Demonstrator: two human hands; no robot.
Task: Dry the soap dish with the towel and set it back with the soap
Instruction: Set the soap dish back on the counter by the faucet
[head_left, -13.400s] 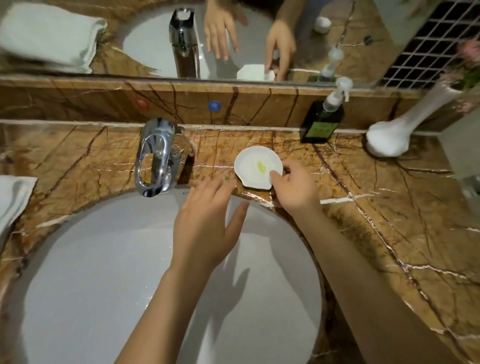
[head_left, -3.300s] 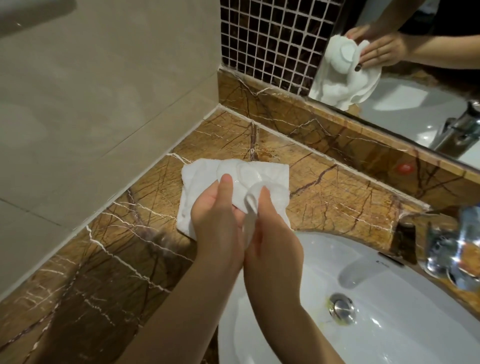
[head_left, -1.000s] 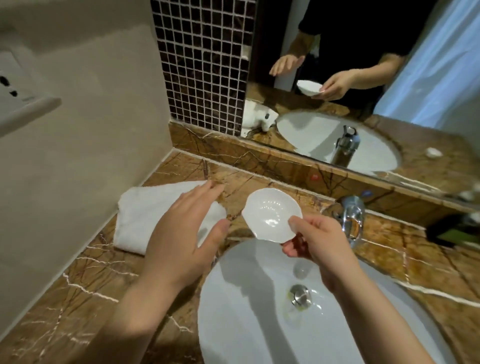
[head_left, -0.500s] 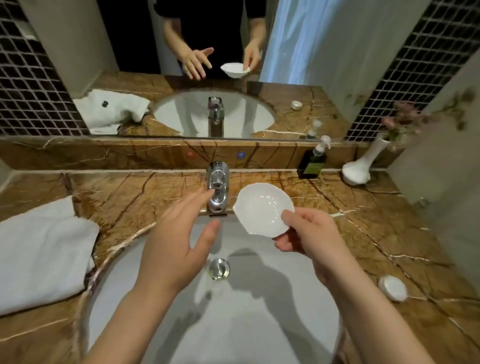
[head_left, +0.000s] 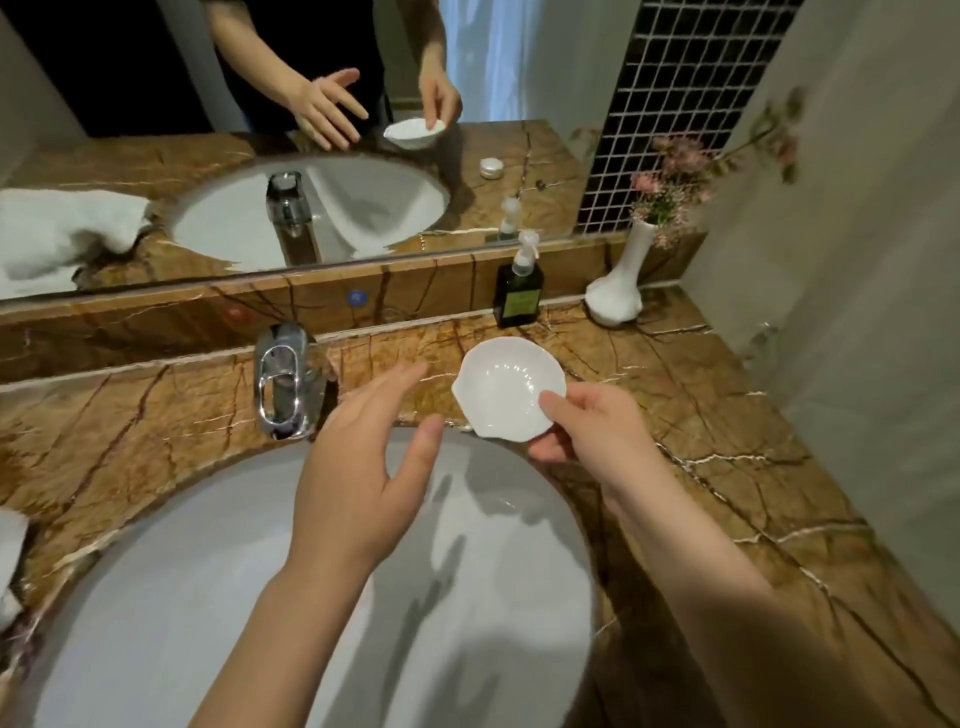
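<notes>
My right hand (head_left: 592, 431) pinches the near rim of the white shell-shaped soap dish (head_left: 506, 389), thumb on top, and holds it over the marble counter just behind the basin's right edge. The dish's inside is bare and glossy. My left hand (head_left: 363, 467) hovers over the basin to the left of the dish, fingers spread and holding nothing. Only a corner of the white towel (head_left: 8, 545) shows at the far left edge. The mirror's reflection holds a small round white object (head_left: 491, 167) on the counter; I cannot tell if it is the soap.
A chrome tap (head_left: 283, 382) stands behind the white basin (head_left: 156, 597). At the back right stand a dark pump bottle (head_left: 518, 296) and a white vase (head_left: 615, 291) with pink flowers. A wall closes the right side. The brown marble counter (head_left: 727, 415) runs right of the basin.
The view has swung from the towel at the left to the tap and on right. My right hand has carried the dish to the counter right of the tap; my left hand stays open.
</notes>
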